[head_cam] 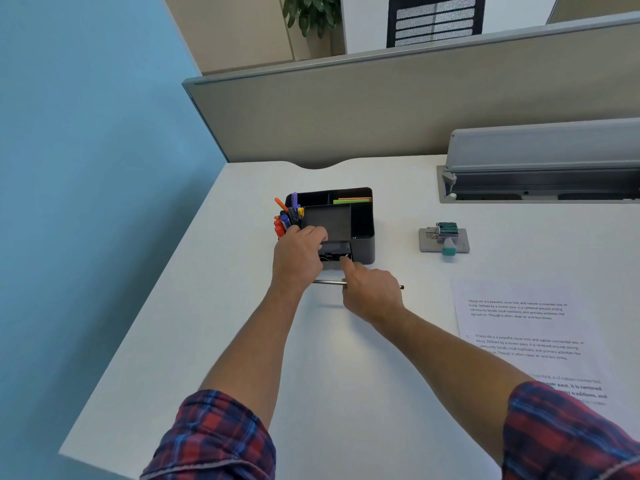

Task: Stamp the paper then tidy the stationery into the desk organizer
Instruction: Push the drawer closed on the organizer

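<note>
A black desk organizer [363,223] stands mid-desk, with coloured pens [287,213] in its left slot and sticky notes [351,200] at the back. Its small front drawer [334,256] is pulled out and shows dark clips inside. My left hand [299,252] grips the organizer's front left, fingers curled over the edge above the drawer. My right hand [372,292] points its index finger into the drawer's front; the other fingers are curled and hold nothing. A thin grey pen [327,282] lies on the desk under that hand. A stamp [447,237] rests on its grey ink pad [427,240]. The printed paper [526,327] lies to the right.
A white desk [242,341] ends at a blue wall on the left. A grey partition [381,109] closes off the back, and a raised cable-tray lid [540,161] sits at the back right.
</note>
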`<action>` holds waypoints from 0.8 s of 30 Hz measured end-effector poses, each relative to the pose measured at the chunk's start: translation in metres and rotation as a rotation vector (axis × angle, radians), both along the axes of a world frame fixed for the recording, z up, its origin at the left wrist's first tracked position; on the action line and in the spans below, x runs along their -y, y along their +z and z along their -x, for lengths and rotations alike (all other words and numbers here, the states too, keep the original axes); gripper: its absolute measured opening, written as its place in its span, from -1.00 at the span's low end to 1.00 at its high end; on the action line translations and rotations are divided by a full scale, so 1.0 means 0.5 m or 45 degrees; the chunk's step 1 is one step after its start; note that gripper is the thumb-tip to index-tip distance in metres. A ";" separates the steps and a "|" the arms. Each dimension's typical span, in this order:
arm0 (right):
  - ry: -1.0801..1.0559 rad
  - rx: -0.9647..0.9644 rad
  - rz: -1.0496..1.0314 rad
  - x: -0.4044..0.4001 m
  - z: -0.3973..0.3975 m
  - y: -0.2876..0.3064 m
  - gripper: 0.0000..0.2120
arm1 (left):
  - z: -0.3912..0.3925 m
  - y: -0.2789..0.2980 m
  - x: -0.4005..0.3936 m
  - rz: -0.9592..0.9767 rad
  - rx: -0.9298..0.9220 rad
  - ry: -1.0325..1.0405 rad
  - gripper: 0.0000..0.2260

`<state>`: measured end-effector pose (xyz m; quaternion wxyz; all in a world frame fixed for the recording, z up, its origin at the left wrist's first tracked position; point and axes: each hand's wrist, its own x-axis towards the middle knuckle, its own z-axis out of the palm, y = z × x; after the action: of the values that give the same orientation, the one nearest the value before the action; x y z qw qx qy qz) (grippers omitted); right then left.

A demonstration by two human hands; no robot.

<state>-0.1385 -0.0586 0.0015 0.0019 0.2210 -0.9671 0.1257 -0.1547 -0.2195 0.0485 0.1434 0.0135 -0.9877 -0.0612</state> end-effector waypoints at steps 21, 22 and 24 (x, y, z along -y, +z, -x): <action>0.064 0.137 -0.156 0.003 0.038 0.019 -0.43 | -0.001 0.001 -0.003 -0.024 0.007 0.005 -0.73; 0.069 0.144 -0.154 0.007 0.041 0.019 -0.44 | -0.001 0.002 -0.002 -0.026 0.007 0.002 -0.74; 0.075 0.105 -0.123 0.011 0.043 0.019 -0.48 | -0.001 0.002 -0.002 -0.026 0.007 0.000 -0.73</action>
<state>-0.1602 -0.0640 0.0109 -0.0521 0.2437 -0.9644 0.0880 -0.1540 -0.2184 0.0493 0.1406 0.0150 -0.9874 -0.0711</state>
